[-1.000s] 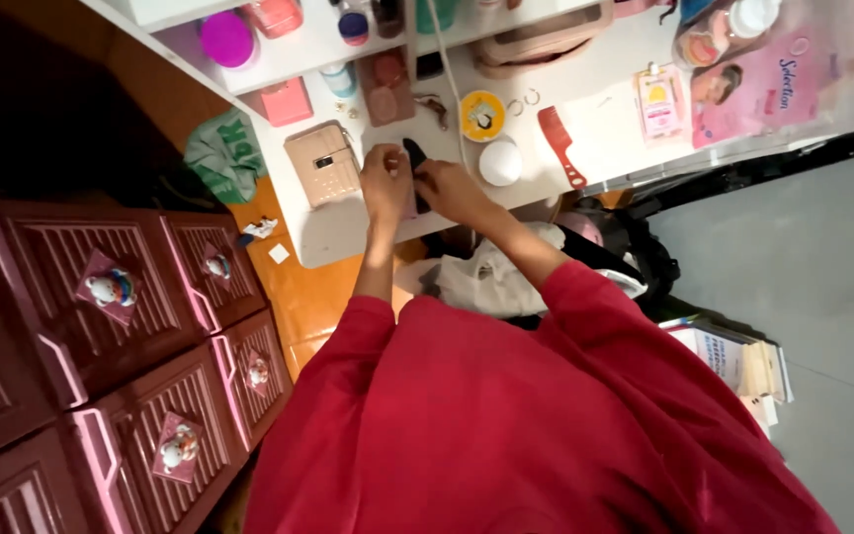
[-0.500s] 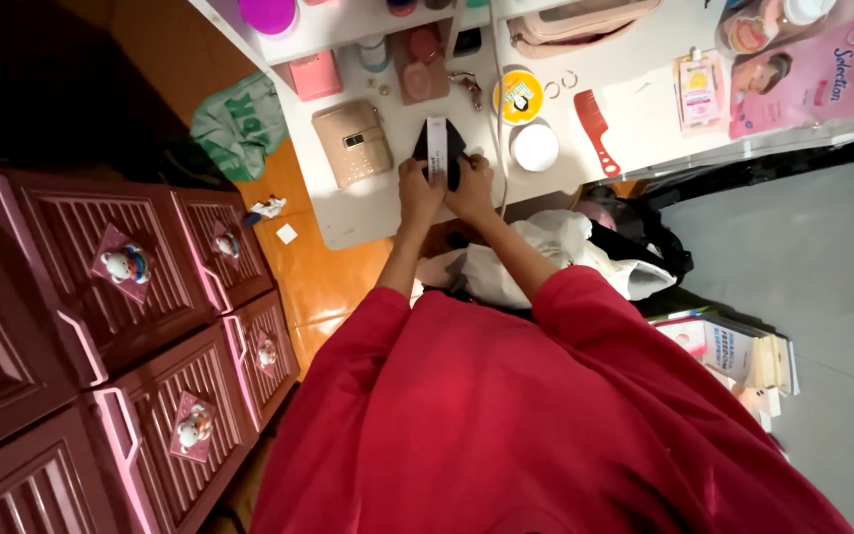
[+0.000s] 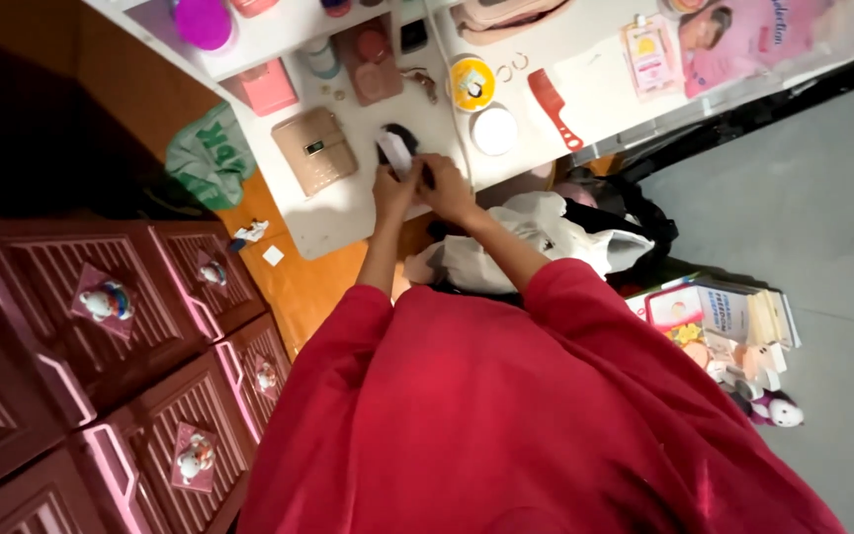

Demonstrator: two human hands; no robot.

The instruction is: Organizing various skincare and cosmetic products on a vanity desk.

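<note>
1. Head view from where I'm watching: both hands meet over the near edge of the white table (image 3: 348, 222), so the small black thing (image 3: 402, 136) with a white strip stays propped on the tabletop.
2. Left hand (image 3: 392, 190) has its fingers closed on it from the left, pinching the lower part.
3. Right hand (image 3: 445, 188) curls in from the other side, fingers narrow; I can't tell if it really grips or just steadies.
4. Tan wallet (image 3: 318, 150), white round lid (image 3: 494, 131) and red comb (image 3: 553, 107) sit just beside, untouched.
</note>
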